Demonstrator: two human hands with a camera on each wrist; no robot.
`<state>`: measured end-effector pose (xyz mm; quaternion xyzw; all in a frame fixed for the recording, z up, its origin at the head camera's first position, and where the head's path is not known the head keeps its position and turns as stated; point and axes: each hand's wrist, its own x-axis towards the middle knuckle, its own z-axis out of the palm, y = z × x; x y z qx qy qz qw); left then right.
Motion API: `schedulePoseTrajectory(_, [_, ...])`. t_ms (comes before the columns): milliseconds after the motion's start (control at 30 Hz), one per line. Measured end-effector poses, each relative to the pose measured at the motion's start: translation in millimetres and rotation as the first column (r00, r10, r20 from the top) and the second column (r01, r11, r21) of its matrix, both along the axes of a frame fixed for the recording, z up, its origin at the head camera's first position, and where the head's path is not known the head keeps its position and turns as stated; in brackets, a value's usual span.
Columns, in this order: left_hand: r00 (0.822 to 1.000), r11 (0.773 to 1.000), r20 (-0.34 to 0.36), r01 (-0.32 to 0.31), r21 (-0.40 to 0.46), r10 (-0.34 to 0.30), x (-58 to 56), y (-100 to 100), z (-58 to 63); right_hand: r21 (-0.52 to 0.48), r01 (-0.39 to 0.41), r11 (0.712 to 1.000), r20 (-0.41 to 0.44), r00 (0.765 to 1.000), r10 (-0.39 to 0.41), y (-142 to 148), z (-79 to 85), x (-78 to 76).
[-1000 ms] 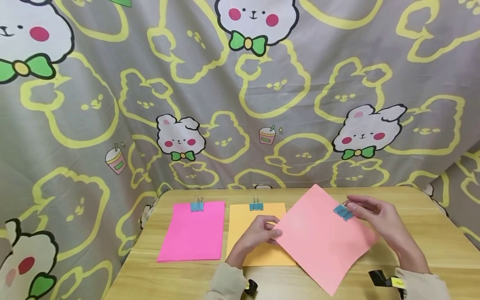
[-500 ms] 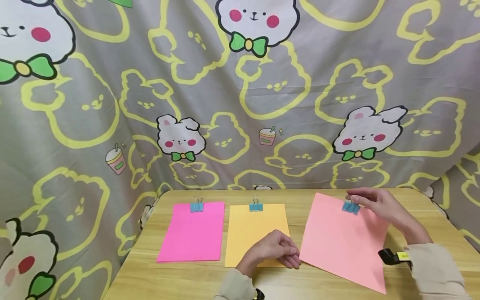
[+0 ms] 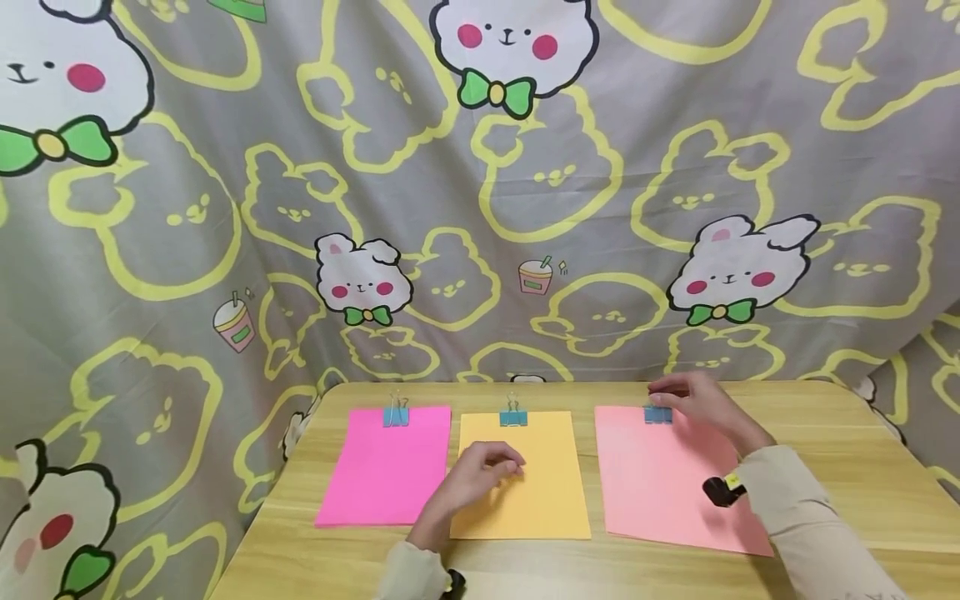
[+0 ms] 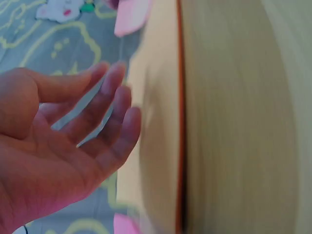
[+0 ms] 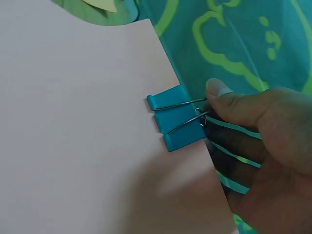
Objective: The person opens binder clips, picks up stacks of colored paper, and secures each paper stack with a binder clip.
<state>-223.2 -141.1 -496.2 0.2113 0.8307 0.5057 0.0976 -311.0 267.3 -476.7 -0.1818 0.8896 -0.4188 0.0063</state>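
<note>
At the right of the table lies a light pink stack of paper (image 3: 660, 483) with a teal binder clip (image 3: 657, 416) on its far edge. My right hand (image 3: 703, 406) pinches the clip's wire handles at their ends; the right wrist view shows the thumb on top of the handles, beside the clip's teal body (image 5: 179, 119). My left hand (image 3: 480, 477) hovers over the yellow-orange stack (image 3: 540, 508), its fingers loosely bent and holding nothing. In the left wrist view a gap shows between that hand's fingers (image 4: 124, 122) and the thumb.
A hot pink stack (image 3: 390, 475) with its own binder clip (image 3: 396, 417) lies at the left, and another clip (image 3: 513, 418) holds the yellow-orange stack. Behind the wooden table (image 3: 330, 567) hangs a patterned grey curtain (image 3: 450, 333).
The light pink stack, lifted and tilted before, has come down onto the table and straightened. My left hand has let go of its corner and moved left over the yellow-orange stack.
</note>
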Motion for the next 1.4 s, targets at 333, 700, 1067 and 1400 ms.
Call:
schedulePoseTrajectory(333, [0.949, 0.950, -0.269, -0.226, -0.214, 0.166, 5.7, -58, -2.6, 0.006, 0.057, 0.998, -0.049, 0.997, -0.057, -17, -32.9, -18.2])
schedulePoseTrajectory(700, [0.904, 0.896, -0.387, -0.313, -0.316, 0.180, -14.4, -81, 8.4, 0.042, 0.149, 0.988, -0.040, 0.988, -0.148, -16, -31.7, -10.5])
schedulePoseTrajectory(1067, [0.864, 0.782, -0.477, -0.406, -0.474, 0.159, -31.5, -102, 18.7, 0.155, 0.154, 0.976, -0.125, 0.983, -0.135, 0, -6.9, 29.4])
schedulePoseTrajectory(1400, [0.851, 0.701, -0.494, -0.461, -0.544, 0.177, -38.3, -111, 26.5, 0.273, 0.262, 0.926, -0.389, 0.910, -0.143, 23, -1.9, 67.4])
